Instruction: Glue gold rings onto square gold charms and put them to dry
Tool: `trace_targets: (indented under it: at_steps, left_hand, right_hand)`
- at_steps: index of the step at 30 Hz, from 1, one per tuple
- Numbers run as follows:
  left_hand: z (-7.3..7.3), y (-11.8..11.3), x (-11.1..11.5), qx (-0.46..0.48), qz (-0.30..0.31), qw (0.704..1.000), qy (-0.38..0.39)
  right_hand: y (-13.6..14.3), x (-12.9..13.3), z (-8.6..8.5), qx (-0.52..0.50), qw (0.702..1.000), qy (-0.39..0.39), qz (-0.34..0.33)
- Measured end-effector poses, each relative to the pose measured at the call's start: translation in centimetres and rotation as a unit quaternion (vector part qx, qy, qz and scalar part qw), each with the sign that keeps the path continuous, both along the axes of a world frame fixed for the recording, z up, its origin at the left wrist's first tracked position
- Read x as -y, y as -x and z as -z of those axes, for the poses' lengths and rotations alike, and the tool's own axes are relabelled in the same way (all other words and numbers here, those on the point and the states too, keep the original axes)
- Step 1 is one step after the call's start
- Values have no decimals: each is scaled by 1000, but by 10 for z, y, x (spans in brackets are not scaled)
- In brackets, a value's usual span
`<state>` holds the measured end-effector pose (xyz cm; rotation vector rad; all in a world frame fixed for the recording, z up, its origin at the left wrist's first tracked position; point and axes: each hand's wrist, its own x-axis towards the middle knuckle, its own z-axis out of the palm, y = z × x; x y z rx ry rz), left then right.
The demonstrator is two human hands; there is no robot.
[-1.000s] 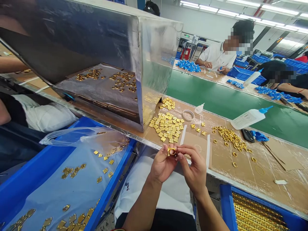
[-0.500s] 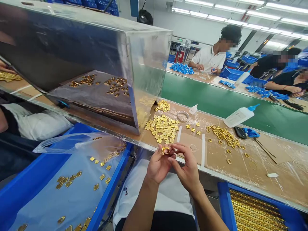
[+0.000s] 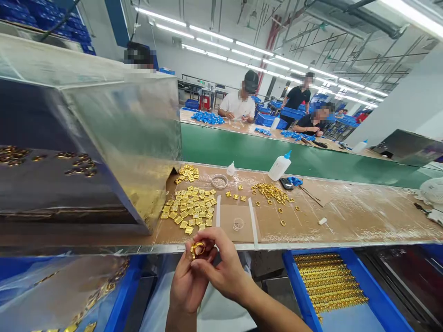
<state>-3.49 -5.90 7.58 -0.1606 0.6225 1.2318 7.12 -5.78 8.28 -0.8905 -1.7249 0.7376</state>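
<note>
I see both hands at the lower centre of the frame, raised just in front of the worktop point(image 3: 360, 214) edge. The left hand's point(image 3: 187, 286) grip is closed on a gold ring point(image 3: 198, 249), and the right hand's point(image 3: 226, 269) grip is clamped on it too, thumb and forefinger against it. Beyond them, left of centre, I have square gold pieces point(image 3: 192, 213) spread out; right of centre, a pile of gold rings point(image 3: 272, 192) near a white bottle point(image 3: 278, 168). At lower right, a blue tray point(image 3: 384, 295) carries rows of gold parts point(image 3: 328, 281).
</note>
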Motion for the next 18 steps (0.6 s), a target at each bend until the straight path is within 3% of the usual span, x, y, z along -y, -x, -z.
trace_targets:
  at_steps: [12, 18]
  left_hand:
    - [16, 10, 5, 44, 16, 997, -54]
    - [15, 7, 8, 44, 23, 996, -75]
  right_hand:
    - [-9, -10, -14, 16, 996, -70, -47]
    - [-12, -8, -15, 28, 997, -56, -38]
